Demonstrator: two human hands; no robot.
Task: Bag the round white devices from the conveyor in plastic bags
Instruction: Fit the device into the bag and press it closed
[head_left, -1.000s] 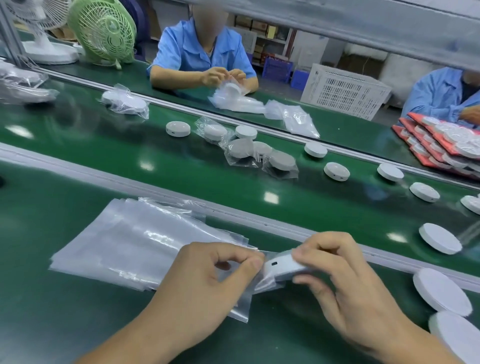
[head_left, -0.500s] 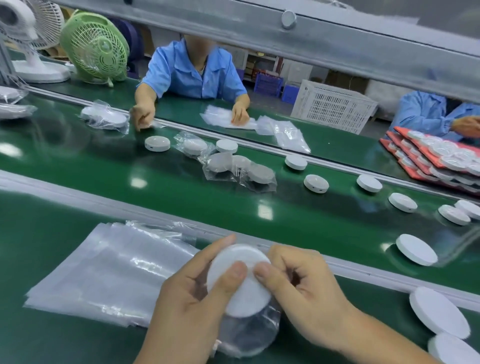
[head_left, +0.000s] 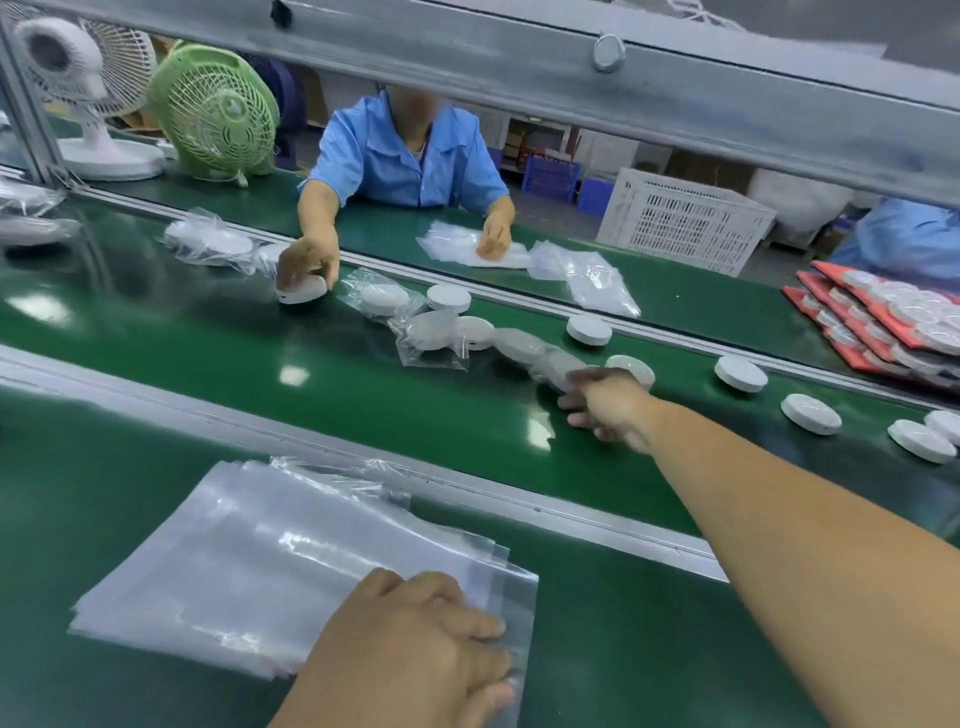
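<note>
Several bagged white devices (head_left: 435, 338) lie just beyond the loosely spread right hand (head_left: 608, 408); the left hand (head_left: 415, 639) presses flat on empty bags (head_left: 249, 561).

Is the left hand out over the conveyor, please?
No, the left hand rests on the bag stack; the right hand is out over the conveyor.

Your right arm (head_left: 779, 519) came in bare from 4 o'clock of the view and stretched out long and nearly straight, pointing to about 10 o'clock. Your right hand (head_left: 605, 405) was at its end, just right of the centre, back up and blurred. Its fingers (head_left: 576, 420) pointed to 9 o'clock, and whether they gripped anything could not be told. Your left hand (head_left: 415, 639) lay low at 6 o'clock, palm down, fingers close together and only slightly bent, aimed to 3 o'clock. Your left forearm (head_left: 332, 696) ran off the bottom edge at 7 o'clock.
</note>
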